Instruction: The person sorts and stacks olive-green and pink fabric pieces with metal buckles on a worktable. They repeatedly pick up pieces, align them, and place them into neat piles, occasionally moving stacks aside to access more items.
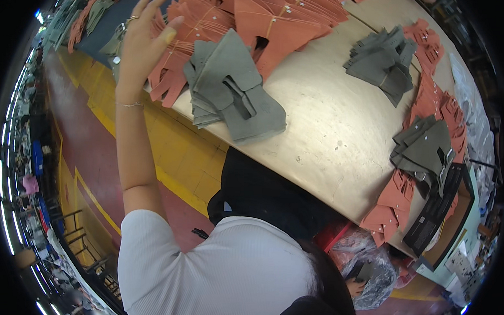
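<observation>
Your left hand (pixel 141 46) is raised, its fingers spread, near orange pieces (pixel 202 17) and a grey stack (pixel 225 68) by the table's (pixel 317 122) near edge. Your right hand (pixel 354 288) is at a plastic bag (pixel 381 283), below; its grip I cannot tell.

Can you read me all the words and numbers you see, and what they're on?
Small white tags on the orange pieces: too small to read.
Pale print on the long black box: too small to read.
No other words or numbers are clear.
</observation>
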Tool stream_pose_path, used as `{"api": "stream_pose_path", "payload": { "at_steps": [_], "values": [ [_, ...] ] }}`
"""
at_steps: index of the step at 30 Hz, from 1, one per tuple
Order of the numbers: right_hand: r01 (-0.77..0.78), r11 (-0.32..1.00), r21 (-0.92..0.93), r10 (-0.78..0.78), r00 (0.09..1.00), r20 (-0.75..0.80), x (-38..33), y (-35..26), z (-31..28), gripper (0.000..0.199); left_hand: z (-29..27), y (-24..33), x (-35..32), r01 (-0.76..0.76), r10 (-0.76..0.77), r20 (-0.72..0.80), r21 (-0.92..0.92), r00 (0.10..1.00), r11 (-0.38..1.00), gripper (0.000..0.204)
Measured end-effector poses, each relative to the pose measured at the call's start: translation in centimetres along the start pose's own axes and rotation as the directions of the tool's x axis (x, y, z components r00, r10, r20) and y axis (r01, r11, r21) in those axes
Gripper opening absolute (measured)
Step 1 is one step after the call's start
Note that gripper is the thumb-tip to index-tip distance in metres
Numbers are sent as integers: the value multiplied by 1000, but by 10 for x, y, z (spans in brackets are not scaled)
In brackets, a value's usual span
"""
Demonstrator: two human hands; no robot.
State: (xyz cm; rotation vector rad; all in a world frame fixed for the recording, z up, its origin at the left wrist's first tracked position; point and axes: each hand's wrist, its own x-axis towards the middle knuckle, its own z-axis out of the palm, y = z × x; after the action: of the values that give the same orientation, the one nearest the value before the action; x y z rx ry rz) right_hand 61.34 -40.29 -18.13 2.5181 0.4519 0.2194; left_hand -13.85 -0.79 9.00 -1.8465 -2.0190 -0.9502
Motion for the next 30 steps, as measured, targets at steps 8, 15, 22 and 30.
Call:
{"api": "stream_pose_path", "payload": {
  "at_steps": [8, 15, 22, 30],
  "values": [
    [-75, 997, 34, 72, 994, 79, 7, -8, 19, 73, 6, -11, -42, 369, -285, 309, -261, 907, 892, 35],
    [-188, 976, 107, 177, 978, 109, 21, -6, 18, 68, 33, -32, -79, 623, -340, 601, -357, 724, 696, 54],
    [-131, 971, 198, 90, 974, 206, 39, -9, 31, 66, 29, -23, -83, 678, -402, 596, -356, 695, 643, 53],
    [-88, 937, 338, -33, 941, 336, 59, -4, 51, 64, 28, 20, -107, 535, -435, 401, -182, 807, 825, 57]
  ]
}}
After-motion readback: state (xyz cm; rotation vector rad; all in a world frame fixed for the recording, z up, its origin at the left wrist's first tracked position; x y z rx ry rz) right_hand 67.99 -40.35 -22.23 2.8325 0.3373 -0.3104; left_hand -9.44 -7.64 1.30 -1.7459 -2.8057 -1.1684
